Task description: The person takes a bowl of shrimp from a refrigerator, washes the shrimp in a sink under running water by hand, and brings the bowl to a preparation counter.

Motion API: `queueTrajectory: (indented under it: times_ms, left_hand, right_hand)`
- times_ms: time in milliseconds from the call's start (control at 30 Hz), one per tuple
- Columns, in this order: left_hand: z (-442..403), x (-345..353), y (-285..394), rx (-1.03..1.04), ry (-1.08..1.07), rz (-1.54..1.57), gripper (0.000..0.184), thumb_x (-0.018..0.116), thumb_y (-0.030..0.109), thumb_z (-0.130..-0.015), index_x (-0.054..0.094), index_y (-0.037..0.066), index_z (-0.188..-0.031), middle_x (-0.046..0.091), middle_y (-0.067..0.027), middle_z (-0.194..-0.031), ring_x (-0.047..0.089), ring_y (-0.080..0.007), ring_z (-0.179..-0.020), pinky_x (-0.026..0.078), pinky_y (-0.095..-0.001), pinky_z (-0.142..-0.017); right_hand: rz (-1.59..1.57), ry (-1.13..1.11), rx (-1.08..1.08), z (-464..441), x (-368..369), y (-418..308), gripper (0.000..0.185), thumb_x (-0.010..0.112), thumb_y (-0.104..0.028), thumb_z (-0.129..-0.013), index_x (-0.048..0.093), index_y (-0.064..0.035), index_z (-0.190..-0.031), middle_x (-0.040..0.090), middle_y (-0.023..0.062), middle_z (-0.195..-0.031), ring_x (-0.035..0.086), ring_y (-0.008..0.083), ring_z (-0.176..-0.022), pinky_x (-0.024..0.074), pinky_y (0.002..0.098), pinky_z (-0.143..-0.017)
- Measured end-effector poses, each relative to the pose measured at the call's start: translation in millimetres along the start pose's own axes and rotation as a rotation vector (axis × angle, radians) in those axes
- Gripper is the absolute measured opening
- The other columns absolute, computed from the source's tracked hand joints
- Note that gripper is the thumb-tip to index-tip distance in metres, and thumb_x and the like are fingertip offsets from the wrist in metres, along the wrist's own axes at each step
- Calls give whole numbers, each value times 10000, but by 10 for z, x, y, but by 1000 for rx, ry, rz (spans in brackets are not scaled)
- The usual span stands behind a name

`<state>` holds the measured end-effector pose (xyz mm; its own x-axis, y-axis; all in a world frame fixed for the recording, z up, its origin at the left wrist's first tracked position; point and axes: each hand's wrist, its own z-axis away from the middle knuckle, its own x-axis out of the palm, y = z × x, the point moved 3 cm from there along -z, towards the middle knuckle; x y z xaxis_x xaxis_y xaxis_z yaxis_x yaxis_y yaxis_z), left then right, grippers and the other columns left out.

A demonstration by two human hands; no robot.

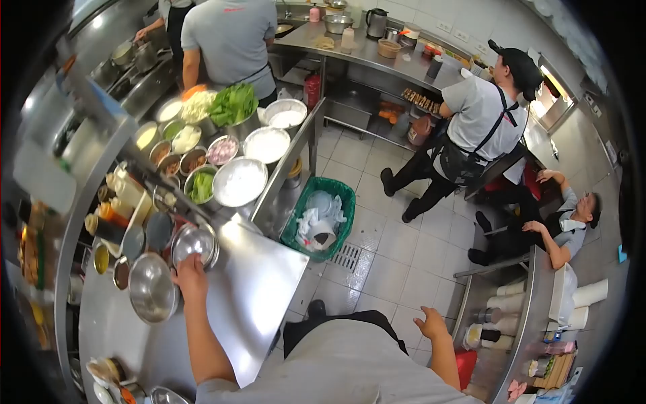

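Observation:
My left hand (191,275) is at the near rim of a shiny metal bowl (190,242) on the steel counter (249,296), with its fingers gripping the edge. The bowl seems stacked with another one. Just left of it sits a larger metal mixing bowl (153,288). My right hand (433,324) hangs in the air on my other side, fingers apart and holding nothing, near the steel shelf unit (501,286).
Beyond the counter stand metal bowls of white powder (240,182), leafy greens (233,104) and other ingredients. A green-lined bin (346,202) stands on the tiled floor. Several co-workers are around, one standing (488,114), another seated (565,229).

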<state>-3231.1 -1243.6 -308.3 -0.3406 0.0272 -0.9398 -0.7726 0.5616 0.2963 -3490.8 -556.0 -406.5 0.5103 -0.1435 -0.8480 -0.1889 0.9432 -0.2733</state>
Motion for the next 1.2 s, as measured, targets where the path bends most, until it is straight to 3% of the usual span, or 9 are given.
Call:
queueTrajectory:
  times_ms: [133, 267, 333, 467, 700, 833, 867, 1100, 1200]
  left_hand:
    - [11, -197, 488, 25, -208, -10, 192, 626, 271, -973, 742, 138, -1048, 721, -71, -1028, 613, -300, -1115, 219, -689, -1121]
    - [-133, -95, 498, -74, -18, -134, 190, 606, 251, -990, 712, 112, -1065, 701, -89, -1002, 611, -317, -1066, 285, -637, -1096]
    - [-196, -209, 577, -92, 491, -266, 161, 565, 198, -1019, 670, 91, -1078, 675, -112, -971, 607, -340, -986, 394, -553, -994]
    - [-415, -771, 1950, -113, 878, -158, 196, 502, 192, -1064, 637, 50, -1064, 666, -154, -921, 618, -365, -862, 475, -440, -793]
    - [-1069, -475, 4007, -238, 86, 197, 231, 615, 219, -989, 712, 11, -959, 693, -202, -781, 680, -349, -685, 505, -435, -643]
    - [-1278, 84, 4785, -153, 89, 393, 235, 694, 251, -948, 734, 20, -939, 700, -183, -766, 673, -278, -644, 516, -374, -619]
    - [-1368, 195, 5024, -127, 77, 438, 173, 699, 154, -952, 721, -17, -941, 699, -99, -755, 616, -129, -675, 506, -300, -638]
    - [-2360, 787, 6281, 640, 408, 631, 213, 833, 147, -731, 628, 94, -703, 549, -27, -602, 499, -231, -519, 369, -362, -527]
    - [-2927, 891, 6491, 564, 509, 549, 234, 838, 175, -717, 631, 101, -797, 587, -57, -757, 545, -259, -694, 418, -380, -700]
  right_hand:
    - [-51, -107, -101, -642, -44, 3, 687, 756, -424, -881, 567, -24, -1407, 584, 264, -1381, 533, 420, -1312, 438, 464, -1106]
    - [-36, -215, -148, -1473, -218, 180, 677, 754, -433, -881, 585, -19, -1390, 594, 266, -1367, 537, 419, -1306, 438, 461, -1107]
    - [-48, -153, -217, -1987, -408, 280, 675, 756, -431, -878, 590, -13, -1380, 596, 263, -1366, 537, 411, -1307, 442, 462, -1103]
    - [47, -132, -273, -3047, -969, 399, 646, 742, -439, -889, 598, -49, -1384, 602, 248, -1367, 533, 408, -1310, 442, 460, -1100]
    - [69, -187, -660, -4495, -2248, -466, 584, 716, -420, -922, 604, -66, -1374, 612, 219, -1360, 555, 387, -1282, 457, 441, -1083]
    - [-183, -313, -955, -4706, -3114, -1706, 533, 715, -369, -940, 608, -73, -1369, 605, 210, -1360, 571, 385, -1259, 476, 425, -1050]
    - [-266, -368, -966, -4718, -3297, -2026, 527, 725, -359, -936, 613, -75, -1365, 571, 205, -1415, 564, 384, -1275, 470, 431, -1054]
    - [-500, -509, -1188, -5154, -3962, -3387, 445, 804, -276, -883, 634, -90, -1251, 486, 173, -1501, 625, 348, -1178, 508, 403, -987]
    - [-425, -555, -1227, -5780, -4265, -3632, 349, 839, -234, -840, 653, -78, -1090, 525, 159, -1467, 655, 345, -1113, 533, 391, -936]
